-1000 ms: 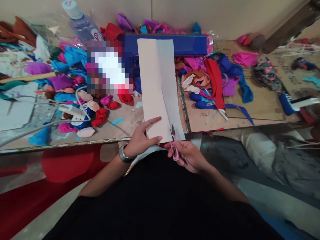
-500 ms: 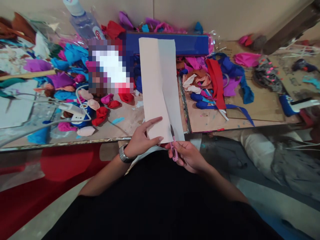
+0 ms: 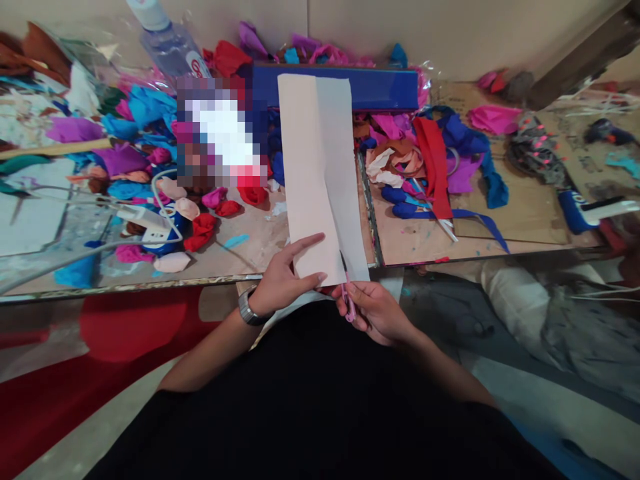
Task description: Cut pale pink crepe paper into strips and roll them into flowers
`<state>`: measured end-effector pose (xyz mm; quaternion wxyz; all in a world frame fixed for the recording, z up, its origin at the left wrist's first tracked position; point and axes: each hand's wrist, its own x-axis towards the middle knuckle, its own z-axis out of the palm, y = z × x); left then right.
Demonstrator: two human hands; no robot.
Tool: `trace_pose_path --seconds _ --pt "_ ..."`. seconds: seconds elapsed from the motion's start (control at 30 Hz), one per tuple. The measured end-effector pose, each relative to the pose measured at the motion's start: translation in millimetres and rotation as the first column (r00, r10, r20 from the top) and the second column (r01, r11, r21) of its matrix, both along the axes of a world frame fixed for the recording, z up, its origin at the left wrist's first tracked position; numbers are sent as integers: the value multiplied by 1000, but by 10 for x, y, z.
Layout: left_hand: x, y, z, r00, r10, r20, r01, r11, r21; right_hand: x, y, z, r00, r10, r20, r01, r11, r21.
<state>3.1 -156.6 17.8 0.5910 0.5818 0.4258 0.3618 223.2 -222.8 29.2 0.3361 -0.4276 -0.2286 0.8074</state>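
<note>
A long peach sheet of paper (image 3: 305, 173) lies over a white sheet (image 3: 350, 180), both reaching from the table's near edge toward the back. My left hand (image 3: 285, 277), with a metal watch on its wrist, holds the near end of the peach sheet. Its index finger and thumb are spread on top, while the other fingers are hidden. Pink-handled scissors (image 3: 349, 303) are in my right hand (image 3: 375, 308), fingers closed about the handles. Their blades point away from me at the right edge of the peach sheet, above the white one, partly hidden by paper.
A blue box (image 3: 385, 89) lies behind the sheets. Coloured crumpled pieces surround a cable (image 3: 165, 177) at left. A clear bottle (image 3: 173, 50) stands at the back. Red and blue strips (image 3: 433, 167) lie right, by a pincushion-like bundle (image 3: 535, 150). A red chair (image 3: 135, 327) is below.
Almost nothing differs. The scissors and my right hand have shifted very slightly, and my left hand stays in place on the peach sheet.
</note>
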Motion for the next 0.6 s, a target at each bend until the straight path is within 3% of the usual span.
trace_pose_path --seconds 0.17,0.43,0.6 --pt "-19 5 -33 999 8 -38 -8 1000 7 7 -7 5 1000 -9 -19 9 1000 -19" --pt "-58 27 16 988 51 -143 -22 980 200 82 -48 86 996 93 8 -93 996 -18" --pt "-73 11 5 984 75 -162 -41 978 203 80 -39 105 996 84 24 -83 996 -30"
